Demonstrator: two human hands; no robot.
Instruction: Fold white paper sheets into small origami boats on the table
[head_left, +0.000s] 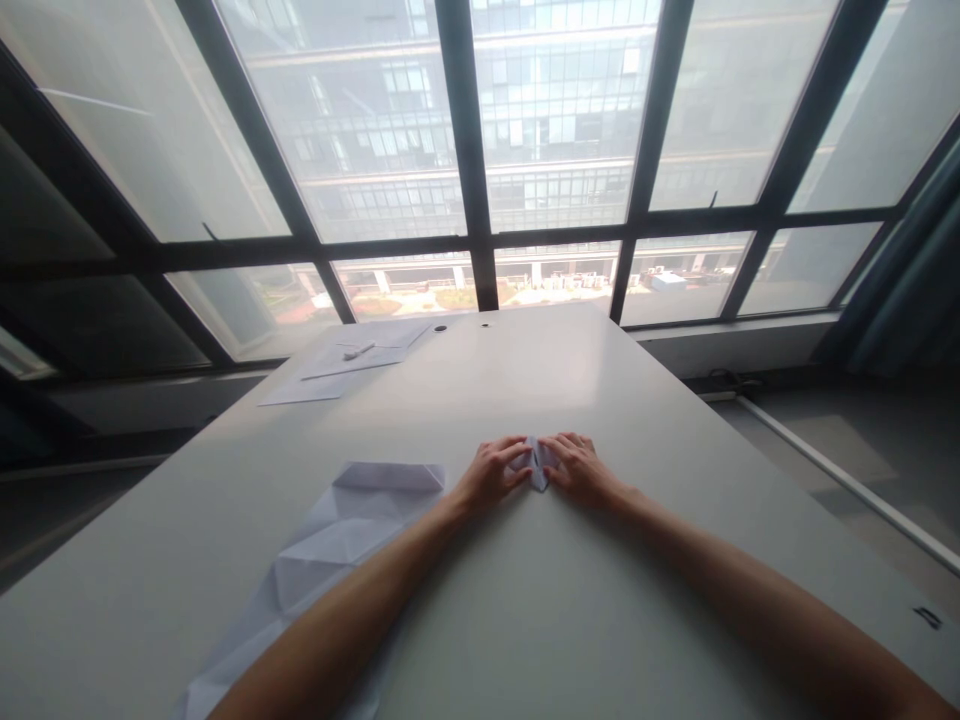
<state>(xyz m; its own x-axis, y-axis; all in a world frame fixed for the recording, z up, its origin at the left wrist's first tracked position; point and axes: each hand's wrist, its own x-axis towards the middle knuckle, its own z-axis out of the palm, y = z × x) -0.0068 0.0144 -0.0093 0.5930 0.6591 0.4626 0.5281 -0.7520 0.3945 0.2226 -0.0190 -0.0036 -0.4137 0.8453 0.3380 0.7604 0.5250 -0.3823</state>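
Note:
A small piece of folded white paper (538,466) lies on the white table between my two hands. My left hand (492,472) grips its left side, thumb toward me and fingers on the far part. On the opposite side my right hand (576,468) holds the paper in the same way. Fingers cover much of the paper, so its full shape is hidden; a narrow dark gap shows along its middle. Beneath and beside my left forearm is a large creased sheet of paper (330,550), its far edge folded over.
The white table (675,560) reaches forward to tall framed windows. At its far left lie flat paper sheets (322,385) with a small white object (358,352) on top. A small black mark or item (927,617) sits near the right edge. A dark curtain (900,270) hangs at right.

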